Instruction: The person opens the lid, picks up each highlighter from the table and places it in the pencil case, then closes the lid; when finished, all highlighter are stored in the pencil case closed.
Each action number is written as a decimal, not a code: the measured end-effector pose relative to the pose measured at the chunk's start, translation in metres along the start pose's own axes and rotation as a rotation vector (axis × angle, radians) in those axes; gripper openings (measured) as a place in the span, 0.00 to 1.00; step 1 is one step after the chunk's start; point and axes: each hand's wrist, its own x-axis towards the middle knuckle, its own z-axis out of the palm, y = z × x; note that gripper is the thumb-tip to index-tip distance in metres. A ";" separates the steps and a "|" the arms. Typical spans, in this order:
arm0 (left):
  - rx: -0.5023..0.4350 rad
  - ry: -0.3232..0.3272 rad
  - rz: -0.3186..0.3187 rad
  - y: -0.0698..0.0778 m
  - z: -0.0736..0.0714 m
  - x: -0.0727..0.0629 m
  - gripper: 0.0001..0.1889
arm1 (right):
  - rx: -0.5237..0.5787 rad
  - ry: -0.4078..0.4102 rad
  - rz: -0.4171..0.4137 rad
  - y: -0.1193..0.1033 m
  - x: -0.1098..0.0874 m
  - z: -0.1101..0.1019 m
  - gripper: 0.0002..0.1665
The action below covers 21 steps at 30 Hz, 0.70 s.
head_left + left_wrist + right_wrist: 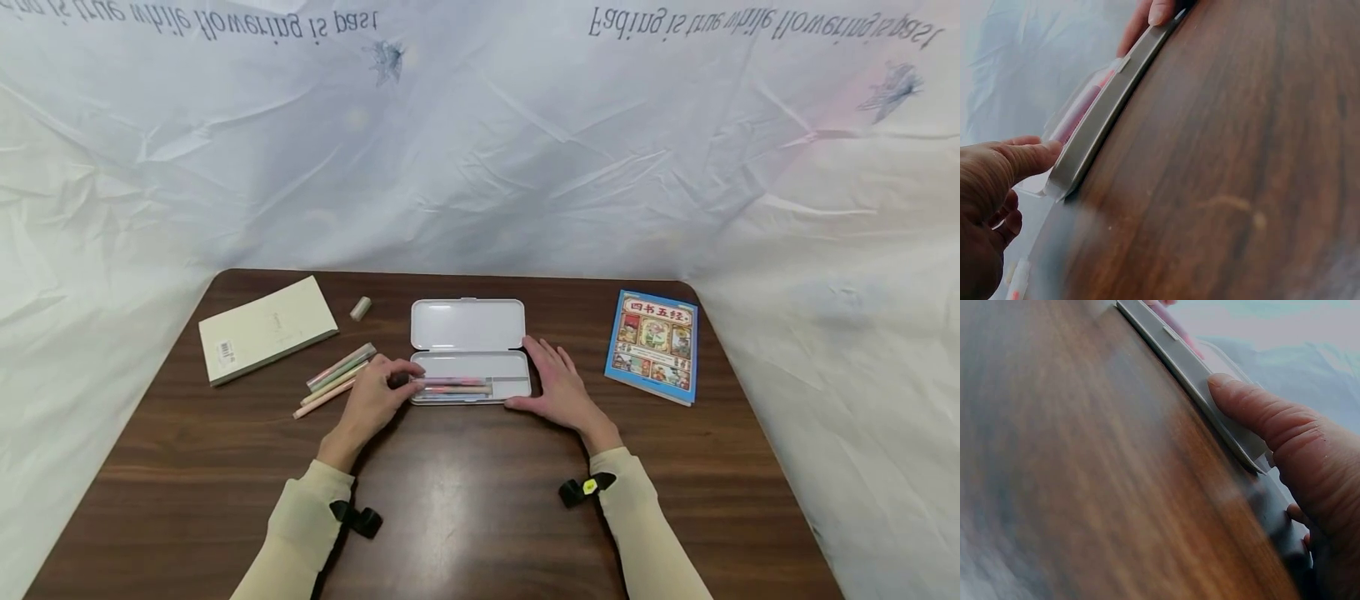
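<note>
Pens (459, 389) are lying lengthwise inside the open pencil case (513, 388) on the bench (450, 492) in the head view; the left hand (372, 397) is pinching one by its left end. In the left-wrist view, its thumb is resting at the case's edge, so releasing low should be avoiding clatter. In the right-wrist view, the right hand (1310, 444) is bracing the near wall, grip spread; light pressure should be preventing sliding.
</note>
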 end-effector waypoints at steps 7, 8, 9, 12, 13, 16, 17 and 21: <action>0.006 -0.047 -0.021 0.002 0.000 0.001 0.08 | -0.010 0.000 0.007 0.001 0.000 0.000 0.68; 0.006 -0.050 -0.024 0.002 0.000 0.001 0.09 | -0.011 -0.001 0.007 0.001 0.000 0.000 0.68; 0.007 -0.052 -0.027 0.002 0.000 0.000 0.09 | -0.010 -0.003 0.008 0.000 0.001 0.000 0.68; -0.002 -0.047 -0.026 0.002 -0.001 0.000 0.09 | -0.012 -0.008 0.007 0.000 0.001 0.000 0.68; -0.008 -0.042 -0.029 0.002 0.000 -0.001 0.09 | -0.013 -0.008 0.007 0.000 0.001 0.000 0.69; -0.032 -0.025 -0.033 0.001 -0.001 -0.001 0.09 | -0.010 -0.008 0.008 0.000 0.001 -0.001 0.69; -0.040 -0.019 -0.034 0.000 -0.001 -0.001 0.09 | -0.007 -0.007 0.008 0.000 0.001 -0.001 0.68; -0.049 0.001 -0.023 -0.004 -0.002 -0.002 0.09 | 0.007 -0.001 0.002 -0.001 0.000 0.000 0.68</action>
